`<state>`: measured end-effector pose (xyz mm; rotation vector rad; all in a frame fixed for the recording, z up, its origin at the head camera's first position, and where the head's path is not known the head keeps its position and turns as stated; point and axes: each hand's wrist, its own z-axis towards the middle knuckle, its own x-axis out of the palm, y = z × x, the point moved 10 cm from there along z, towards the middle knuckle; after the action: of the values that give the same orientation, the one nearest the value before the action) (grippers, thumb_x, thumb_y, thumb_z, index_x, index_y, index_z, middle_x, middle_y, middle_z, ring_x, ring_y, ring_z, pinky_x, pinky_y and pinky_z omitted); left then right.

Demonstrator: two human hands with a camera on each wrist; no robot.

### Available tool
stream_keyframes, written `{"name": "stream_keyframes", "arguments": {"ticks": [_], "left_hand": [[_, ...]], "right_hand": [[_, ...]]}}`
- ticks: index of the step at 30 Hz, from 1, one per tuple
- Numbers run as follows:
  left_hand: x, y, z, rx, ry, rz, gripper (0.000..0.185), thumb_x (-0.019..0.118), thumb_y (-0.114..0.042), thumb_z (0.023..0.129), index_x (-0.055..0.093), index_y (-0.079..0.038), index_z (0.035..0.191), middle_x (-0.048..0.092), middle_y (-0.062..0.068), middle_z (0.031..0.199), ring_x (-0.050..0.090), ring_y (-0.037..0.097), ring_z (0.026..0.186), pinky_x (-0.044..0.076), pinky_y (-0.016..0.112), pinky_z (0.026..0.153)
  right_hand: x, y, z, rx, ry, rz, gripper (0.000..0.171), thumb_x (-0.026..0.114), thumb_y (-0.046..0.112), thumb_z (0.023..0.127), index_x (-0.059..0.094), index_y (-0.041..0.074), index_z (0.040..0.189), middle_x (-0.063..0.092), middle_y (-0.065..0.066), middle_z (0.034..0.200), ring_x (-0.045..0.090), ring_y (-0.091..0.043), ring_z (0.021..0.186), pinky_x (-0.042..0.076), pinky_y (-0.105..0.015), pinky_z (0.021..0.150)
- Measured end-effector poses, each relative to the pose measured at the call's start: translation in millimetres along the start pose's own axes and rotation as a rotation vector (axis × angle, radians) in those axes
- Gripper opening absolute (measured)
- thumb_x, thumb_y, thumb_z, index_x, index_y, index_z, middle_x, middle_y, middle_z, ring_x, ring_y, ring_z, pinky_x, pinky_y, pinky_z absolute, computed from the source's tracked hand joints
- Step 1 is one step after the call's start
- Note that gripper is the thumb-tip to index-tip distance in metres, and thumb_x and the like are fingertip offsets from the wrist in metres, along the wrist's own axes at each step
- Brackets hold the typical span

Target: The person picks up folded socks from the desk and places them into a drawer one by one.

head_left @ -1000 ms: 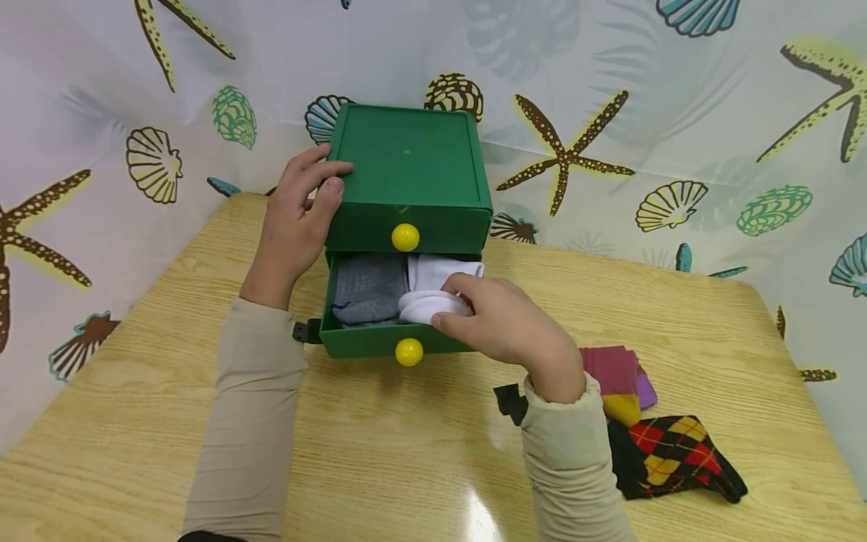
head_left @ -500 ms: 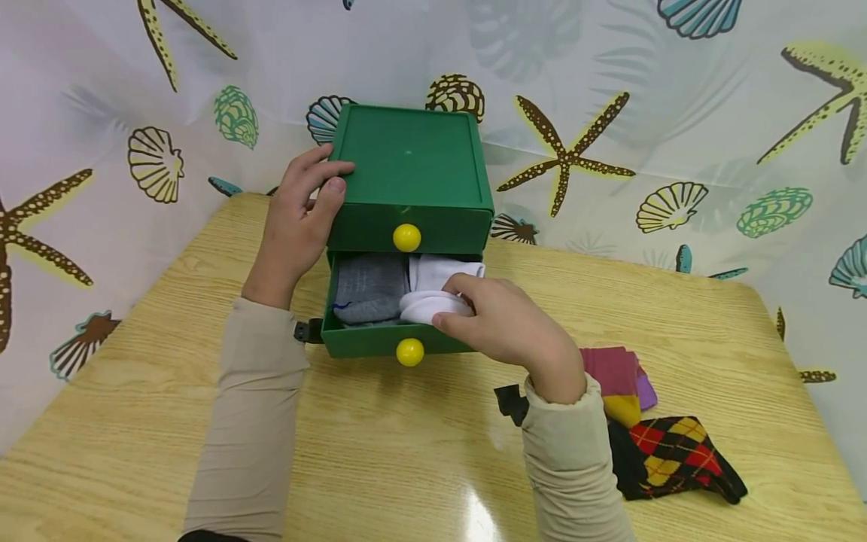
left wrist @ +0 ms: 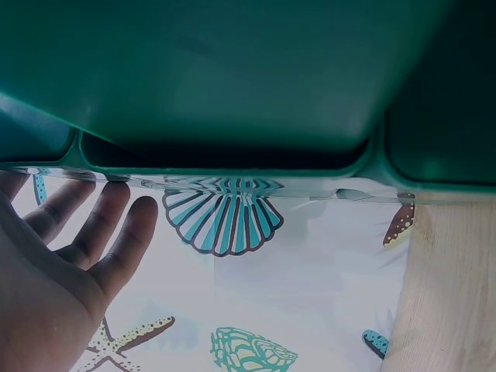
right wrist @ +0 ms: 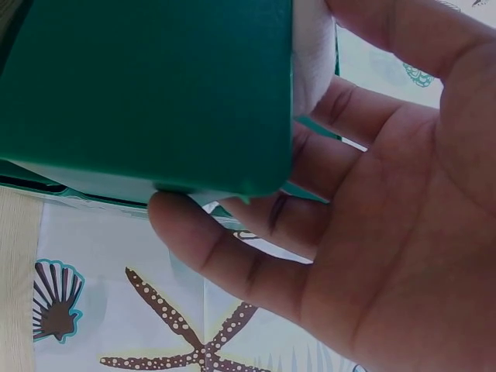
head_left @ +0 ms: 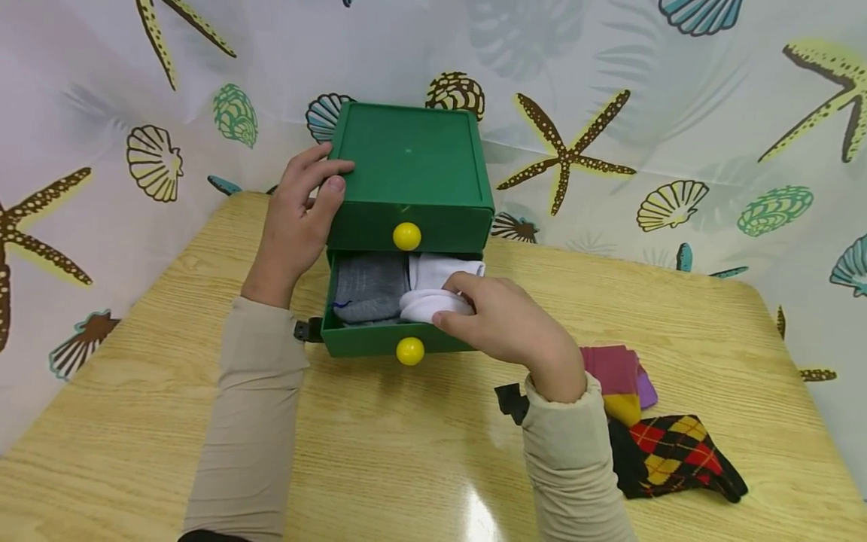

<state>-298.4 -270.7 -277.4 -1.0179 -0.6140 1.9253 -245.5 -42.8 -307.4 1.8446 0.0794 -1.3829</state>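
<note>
A small green drawer unit stands on the table with its lower drawer pulled out. In that drawer lie a folded grey sock on the left and white folded socks on the right. My left hand rests against the unit's left side, fingertips over its top edge; the left wrist view shows its fingers spread. My right hand reaches over the drawer's right front corner and pinches the front white sock between thumb and forefinger. Its other fingers lie along the drawer's outer side.
Yellow round knobs stick out from the drawer fronts. Right of my right forearm lie a maroon and mustard sock, a purple one and a black, red and yellow argyle sock. A seashell-print curtain hangs behind the table.
</note>
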Motion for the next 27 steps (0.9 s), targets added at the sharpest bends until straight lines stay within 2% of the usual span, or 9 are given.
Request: {"name": "stream_keyframes", "arguments": {"ticks": [27], "left_hand": [[0.0, -0.5, -0.5, 0.006, -0.003, -0.026, 0.058, 0.046, -0.053, 0.103, 0.063, -0.009, 0.138, 0.035, 0.002, 0.159, 0.04, 0.022, 0.139, 0.038, 0.057, 0.1]], "right_hand": [[0.9, 0.7, 1.9, 0.005, -0.009, -0.017, 0.023, 0.063, 0.028, 0.098, 0.062, 0.009, 0.111, 0.058, -0.001, 0.081, 0.055, -0.022, 0.079, 0.044, -0.036, 0.073]]}}
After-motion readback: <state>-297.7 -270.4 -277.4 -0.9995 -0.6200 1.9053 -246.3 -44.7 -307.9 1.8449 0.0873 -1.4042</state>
